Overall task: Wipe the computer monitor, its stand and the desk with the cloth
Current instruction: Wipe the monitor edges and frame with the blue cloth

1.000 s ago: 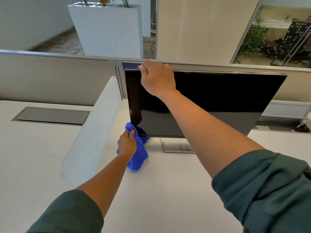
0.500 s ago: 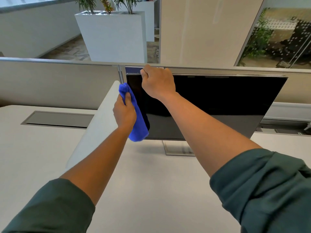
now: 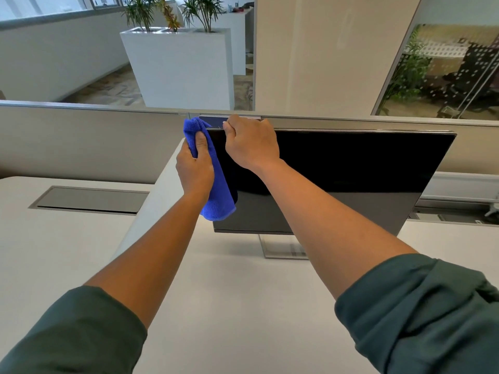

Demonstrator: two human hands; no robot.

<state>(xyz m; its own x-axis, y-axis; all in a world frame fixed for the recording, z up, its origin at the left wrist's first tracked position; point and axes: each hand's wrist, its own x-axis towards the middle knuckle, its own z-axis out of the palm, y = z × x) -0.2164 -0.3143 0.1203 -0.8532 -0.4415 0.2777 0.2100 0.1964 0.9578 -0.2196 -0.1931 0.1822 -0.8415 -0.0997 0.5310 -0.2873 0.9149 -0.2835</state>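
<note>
At twelve o'clock on the surface (image 3: 243, 306), the right hand (image 3: 251, 144) grips the monitor (image 3: 351, 174) top to steady it; the left hand (image 3: 194, 171) clutches the cloth (image 3: 218, 190), apparently wiping its nine o'clock edge.

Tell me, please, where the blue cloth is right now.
The blue microfibre cloth is in the left hand, draped against the left edge of the black flat monitor, its top at the upper-left corner beside the right hand.

Dark monitor (image 3: 351, 171) on its stand (image 3: 280, 248) at the desk's (image 3: 229, 306) back edge — blue cloth (image 3: 216, 190) draped over its upper left corner.
</note>
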